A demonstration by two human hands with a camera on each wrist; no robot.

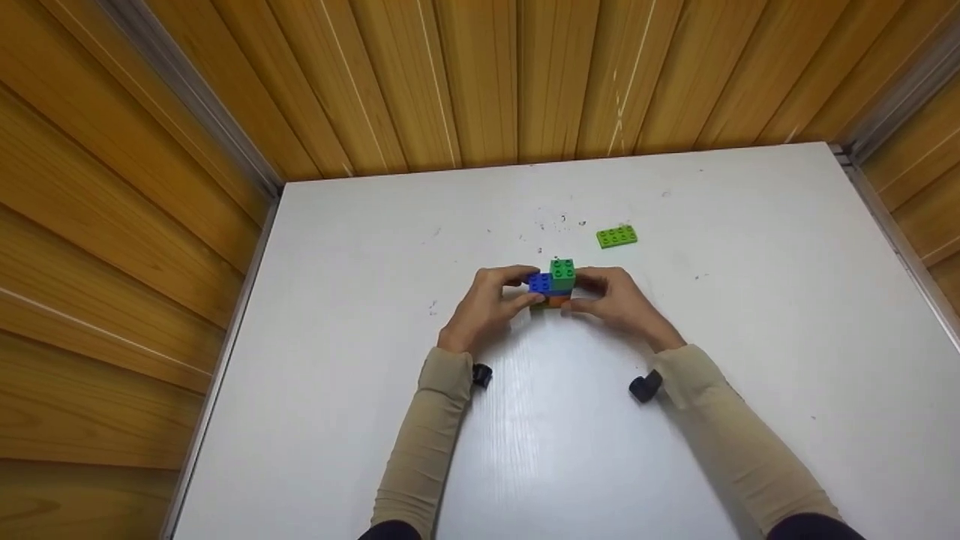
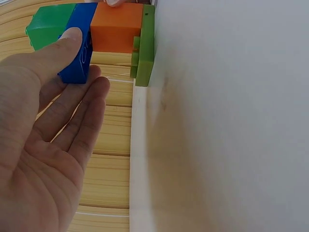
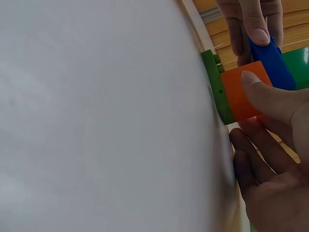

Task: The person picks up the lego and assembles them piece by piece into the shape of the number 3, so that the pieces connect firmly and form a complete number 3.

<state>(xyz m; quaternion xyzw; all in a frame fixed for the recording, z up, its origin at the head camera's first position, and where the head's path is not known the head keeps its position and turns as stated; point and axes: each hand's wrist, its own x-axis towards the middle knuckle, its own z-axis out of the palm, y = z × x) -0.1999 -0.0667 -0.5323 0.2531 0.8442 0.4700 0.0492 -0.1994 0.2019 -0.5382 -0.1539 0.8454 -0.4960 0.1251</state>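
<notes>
A small stack of toy building bricks stands upright on the white table between both hands. Lowest is an olive-green plate [image 2: 146,63], with an orange brick [image 3: 244,92] on one end of it. A blue plate [image 1: 538,283] lies across the orange brick, overhanging to the left, and a green brick [image 1: 562,274] sits on its right part. My left hand [image 1: 486,300] pinches the blue plate's overhanging end between thumb and fingers. With its thumb on the orange brick's near face and fingers behind, my right hand [image 1: 621,304] grips that brick.
A loose lime-green plate [image 1: 617,236] lies on the white table [image 1: 360,300] beyond the right hand. Wood-patterned walls [image 1: 480,82] rise at the table's back and sides. Dark marks dot the tabletop near the loose plate.
</notes>
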